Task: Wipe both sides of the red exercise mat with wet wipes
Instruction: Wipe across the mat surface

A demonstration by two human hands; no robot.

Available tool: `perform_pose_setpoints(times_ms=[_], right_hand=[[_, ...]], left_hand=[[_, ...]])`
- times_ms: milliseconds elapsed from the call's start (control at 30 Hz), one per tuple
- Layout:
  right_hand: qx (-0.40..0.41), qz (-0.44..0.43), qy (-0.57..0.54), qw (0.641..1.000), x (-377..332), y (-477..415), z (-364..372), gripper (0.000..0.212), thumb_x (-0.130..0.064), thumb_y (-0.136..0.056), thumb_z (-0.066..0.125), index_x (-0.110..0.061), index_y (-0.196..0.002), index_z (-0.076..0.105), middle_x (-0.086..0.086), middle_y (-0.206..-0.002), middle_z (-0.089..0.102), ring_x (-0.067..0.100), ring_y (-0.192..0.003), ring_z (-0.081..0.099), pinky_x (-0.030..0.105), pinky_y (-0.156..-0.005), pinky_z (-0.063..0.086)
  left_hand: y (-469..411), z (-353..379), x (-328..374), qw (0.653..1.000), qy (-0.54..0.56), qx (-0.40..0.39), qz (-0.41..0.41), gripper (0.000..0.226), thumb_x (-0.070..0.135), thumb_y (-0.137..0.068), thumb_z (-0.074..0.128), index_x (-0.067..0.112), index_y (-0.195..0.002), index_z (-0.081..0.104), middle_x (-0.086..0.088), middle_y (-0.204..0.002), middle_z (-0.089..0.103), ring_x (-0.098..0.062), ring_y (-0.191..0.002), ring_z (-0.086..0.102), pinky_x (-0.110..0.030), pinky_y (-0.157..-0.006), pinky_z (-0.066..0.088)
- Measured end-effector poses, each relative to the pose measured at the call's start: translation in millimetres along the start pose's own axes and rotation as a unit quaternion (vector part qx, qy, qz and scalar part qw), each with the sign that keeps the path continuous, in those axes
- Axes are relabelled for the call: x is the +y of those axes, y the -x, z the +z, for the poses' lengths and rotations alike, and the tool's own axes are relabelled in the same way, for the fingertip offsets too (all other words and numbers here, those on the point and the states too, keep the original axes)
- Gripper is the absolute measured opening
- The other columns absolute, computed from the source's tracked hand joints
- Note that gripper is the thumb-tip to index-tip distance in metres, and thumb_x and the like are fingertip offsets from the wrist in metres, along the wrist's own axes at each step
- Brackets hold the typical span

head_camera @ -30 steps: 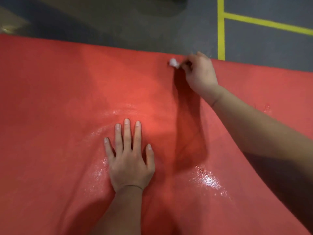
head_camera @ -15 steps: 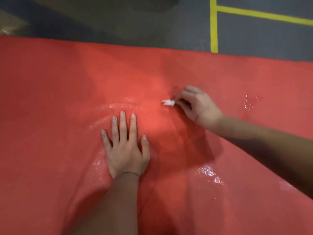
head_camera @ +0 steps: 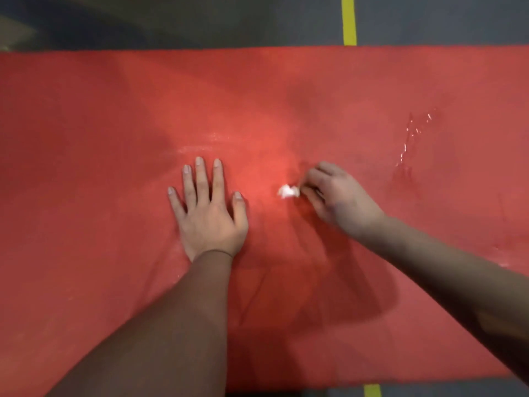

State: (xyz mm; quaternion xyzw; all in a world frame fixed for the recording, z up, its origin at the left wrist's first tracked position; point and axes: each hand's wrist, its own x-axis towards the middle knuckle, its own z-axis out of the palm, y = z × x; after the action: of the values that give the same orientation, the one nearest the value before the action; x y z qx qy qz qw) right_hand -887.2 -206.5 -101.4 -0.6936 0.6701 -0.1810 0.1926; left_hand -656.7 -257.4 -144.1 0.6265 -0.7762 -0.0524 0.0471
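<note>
Dark grey floor (head_camera: pixel 200 21) lay along the top of the view, a yellow line (head_camera: pixel 349 20) ran straight across it, another short yellow piece (head_camera: pixel 372 391) showed at the bottom edge

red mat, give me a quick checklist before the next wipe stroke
1. Left hand pressed flat on the red mat: ok.
2. Right hand pinches the wet wipe: ok.
3. Wipe spread wide enough: not ok, it is a small wad.
4. Wipe moist: cannot tell.
5. Mat spread out on the floor: ok.
6. Underside wiped: cannot tell.
</note>
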Motion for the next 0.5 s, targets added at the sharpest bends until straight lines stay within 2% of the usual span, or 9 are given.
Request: perform_pose_setpoints(times_ms=[67, 167, 267, 333, 400, 433, 500], right_hand=[[0.044, 0.039, 0.013, 0.998, 5.7, -17.5, 1.9, 0.009, -0.006, -0.088, 0.058, -0.002, -0.092, 0.065, 0.016, -0.087, 0.055, 0.040, -0.081, 0.057, 0.044, -0.075, 0.044], [0.085, 0.080, 0.018, 0.993, 6.1, -20.3, 3.0, 0.010, -0.006, -0.088, 0.056, -0.001, -0.091, 0.064, 0.018, -0.088, 0.055, 0.041, -0.081, 0.056, 0.047, -0.074, 0.045], [0.065, 0.055, 0.006, 0.996, -17.5, 28.2, 14.2, 0.008, -0.007, -0.093, 0.056, -0.004, -0.089, 0.062, 0.013, -0.087, 0.054, 0.037, -0.082, 0.055, 0.049, -0.075, 0.046], [0.031, 0.021, -0.022, 0.999, -41.1, 69.7, 21.6, 0.008, -0.010, -0.096, 0.058, -0.008, -0.092, 0.065, 0.009, -0.089, 0.055, 0.032, -0.085, 0.056, 0.045, -0.077, 0.048], [-0.003, -0.019, -0.003, 1.000, -48.8, 88.5, 24.2, 0.009, -0.013, -0.098, 0.059, -0.011, -0.094, 0.066, 0.006, -0.091, 0.057, 0.030, -0.084, 0.056, 0.044, -0.075, 0.049], [-0.002, -0.030, 0.016, 0.999, -44.2, 83.9, 23.2, 0.009, -0.014, -0.097, 0.059, -0.012, -0.094, 0.067, 0.006, -0.090, 0.058, 0.031, -0.083, 0.056, 0.046, -0.074, 0.048], [0.037, 0.005, 0.027, 0.999, -31.5, 61.7, 19.3, 0.010, -0.012, -0.094, 0.059, -0.010, -0.094, 0.069, 0.009, -0.088, 0.058, 0.034, -0.082, 0.057, 0.047, -0.074, 0.048]], left_hand=[[0.3, -0.2, -1.9, 1.000, 0.003, -0.002, -0.002, 0.072, 0.050, -0.095, 0.034, 0.026, -0.162, 0.025, -0.003, -0.171, 0.017, -0.026, -0.158, 0.010, -0.058, -0.125, 0.007], [-0.5, -1.5, -1.8, 1.000, 0.008, -0.006, 0.000, 0.071, 0.050, -0.096, 0.032, 0.025, -0.162, 0.025, -0.004, -0.171, 0.016, -0.026, -0.158, 0.009, -0.059, -0.125, 0.007], [-0.9, -1.4, -2.1, 1.000, 0.009, -0.009, 0.002, 0.070, 0.051, -0.097, 0.030, 0.026, -0.162, 0.025, -0.004, -0.171, 0.017, -0.026, -0.158, 0.008, -0.058, -0.125, 0.007], [-0.1, -1.5, -1.7, 1.000, 0.014, -0.009, 0.000, 0.069, 0.051, -0.098, 0.029, 0.026, -0.162, 0.026, -0.004, -0.171, 0.017, -0.026, -0.158, 0.009, -0.058, -0.125, 0.006], [-1.2, -1.8, -1.7, 1.000, 0.020, -0.003, 0.001, 0.069, 0.052, -0.099, 0.029, 0.026, -0.162, 0.026, -0.004, -0.170, 0.018, -0.026, -0.158, 0.009, -0.059, -0.125, 0.006], [-2.0, -1.5, -2.5, 1.000, 0.022, -0.001, 0.005, 0.068, 0.052, -0.099, 0.029, 0.026, -0.162, 0.026, -0.004, -0.170, 0.018, -0.027, -0.158, 0.009, -0.059, -0.125, 0.006], [-2.1, -0.7, -4.5, 1.000, 0.022, -0.009, 0.015, 0.067, 0.054, -0.101, 0.027, 0.027, -0.163, 0.023, -0.004, -0.171, 0.015, -0.027, -0.158, 0.007, -0.059, -0.125, 0.004]])
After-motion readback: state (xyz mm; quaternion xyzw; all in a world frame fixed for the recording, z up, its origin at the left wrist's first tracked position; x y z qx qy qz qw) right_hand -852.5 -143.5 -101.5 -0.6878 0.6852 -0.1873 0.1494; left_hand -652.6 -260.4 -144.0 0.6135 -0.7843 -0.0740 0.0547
